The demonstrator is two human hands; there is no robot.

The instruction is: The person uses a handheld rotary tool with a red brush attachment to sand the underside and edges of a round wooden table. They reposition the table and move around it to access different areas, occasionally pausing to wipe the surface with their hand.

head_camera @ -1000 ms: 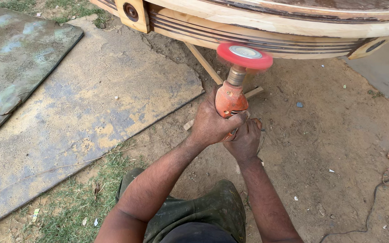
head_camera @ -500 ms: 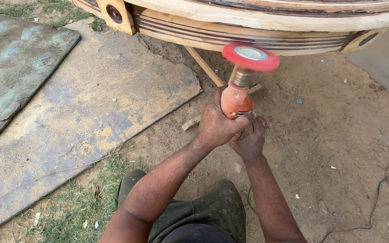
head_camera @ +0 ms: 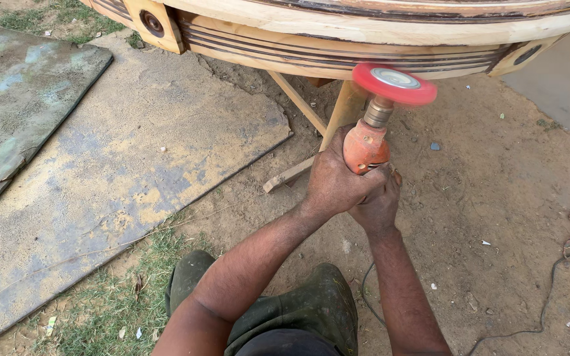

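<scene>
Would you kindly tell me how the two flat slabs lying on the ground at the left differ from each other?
The near slab is greyish-brown with yellow sandy patches; the far slab is greener, with pale bluish blotches. The near slab shows much more surface in this view, while the far slab is cut off by the picture's left edge. The far slab's edge overlaps the near slab. Both lie flat on the dirt, weathered, to the left of the hands and the power tool.

Counted from the curved, grooved wooden frame (head_camera: pixel 364 39) along the top: one orange power tool with a round red disc (head_camera: pixel 394 84) sat just beneath its edge. Two bare hands, left (head_camera: pixel 334 181) and right (head_camera: pixel 379 204), wrapped it. Two flat grey slabs (head_camera: pixel 120 178) lay below the frame. One dark cable (head_camera: pixel 549 290) trailed well away from it.
</scene>
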